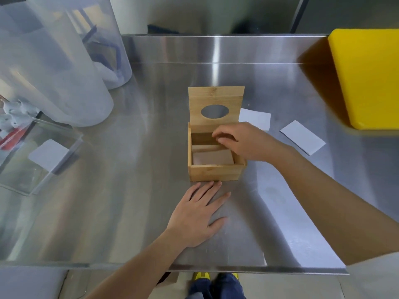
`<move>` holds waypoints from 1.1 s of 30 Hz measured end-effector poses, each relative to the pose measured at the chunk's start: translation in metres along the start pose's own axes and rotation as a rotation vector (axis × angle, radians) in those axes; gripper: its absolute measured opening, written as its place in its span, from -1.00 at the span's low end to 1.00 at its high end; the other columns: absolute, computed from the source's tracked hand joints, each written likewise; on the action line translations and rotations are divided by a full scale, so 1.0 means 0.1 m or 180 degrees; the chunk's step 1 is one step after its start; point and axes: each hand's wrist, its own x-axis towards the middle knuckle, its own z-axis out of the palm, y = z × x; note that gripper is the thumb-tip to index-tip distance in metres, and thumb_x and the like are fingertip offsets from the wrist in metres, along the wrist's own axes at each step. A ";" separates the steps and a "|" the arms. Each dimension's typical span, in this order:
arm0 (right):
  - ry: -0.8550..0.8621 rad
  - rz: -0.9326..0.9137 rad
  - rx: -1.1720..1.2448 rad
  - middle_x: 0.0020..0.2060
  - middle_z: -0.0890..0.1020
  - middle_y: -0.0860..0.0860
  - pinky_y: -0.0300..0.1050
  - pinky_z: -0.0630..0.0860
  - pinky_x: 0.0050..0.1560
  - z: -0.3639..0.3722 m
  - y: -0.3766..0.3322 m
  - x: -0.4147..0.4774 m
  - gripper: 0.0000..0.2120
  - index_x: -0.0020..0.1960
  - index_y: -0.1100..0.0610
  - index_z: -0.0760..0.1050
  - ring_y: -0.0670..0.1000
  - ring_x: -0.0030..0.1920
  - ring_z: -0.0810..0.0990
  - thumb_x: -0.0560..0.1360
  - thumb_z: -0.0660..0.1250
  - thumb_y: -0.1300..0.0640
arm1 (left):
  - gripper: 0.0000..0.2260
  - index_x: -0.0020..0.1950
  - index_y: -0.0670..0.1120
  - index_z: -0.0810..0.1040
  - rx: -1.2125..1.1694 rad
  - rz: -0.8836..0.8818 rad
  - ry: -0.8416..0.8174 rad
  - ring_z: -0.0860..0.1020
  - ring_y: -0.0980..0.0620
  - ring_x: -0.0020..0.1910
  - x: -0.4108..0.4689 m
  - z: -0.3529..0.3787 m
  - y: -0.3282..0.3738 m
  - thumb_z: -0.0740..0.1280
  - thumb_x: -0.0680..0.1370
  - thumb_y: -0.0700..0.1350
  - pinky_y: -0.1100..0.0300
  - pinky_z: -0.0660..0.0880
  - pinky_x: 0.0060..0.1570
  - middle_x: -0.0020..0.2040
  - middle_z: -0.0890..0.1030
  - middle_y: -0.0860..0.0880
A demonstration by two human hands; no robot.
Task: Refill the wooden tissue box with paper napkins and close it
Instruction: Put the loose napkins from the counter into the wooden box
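A wooden tissue box (213, 172) stands mid-table with its hinged lid (216, 98) upright; the lid has an oval hole. Inside lies a pale napkin stack (212, 157). My right hand (244, 141) reaches over the box's right wall, fingers curled above the inside, holding nothing that I can see. My left hand (198, 212) lies flat on the steel table, fingertips touching the box's front wall. Two white napkins rest on the table right of the box: one (257, 118) behind my right hand, one (302, 137) farther right.
A yellow board (367, 78) stands at the far right. Clear plastic containers (64, 61) crowd the back left, and a clear acrylic box (36, 160) with a white napkin (48, 155) on it sits at the left. The steel table's front edge (216, 268) is near me.
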 end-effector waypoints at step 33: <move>0.0808 0.3068 0.0059 0.17 0.52 0.20 0.19 0.30 0.31 -0.17 1.71 -0.48 -0.56 0.22 0.15 0.37 0.24 0.18 0.46 0.46 0.35 -0.06 | -0.49 0.43 0.08 0.35 -0.0122 -0.0095 -0.0270 0.28 0.03 0.45 0.02 -0.07 0.03 -0.02 0.58 0.27 0.01 0.13 0.36 0.45 0.37 0.01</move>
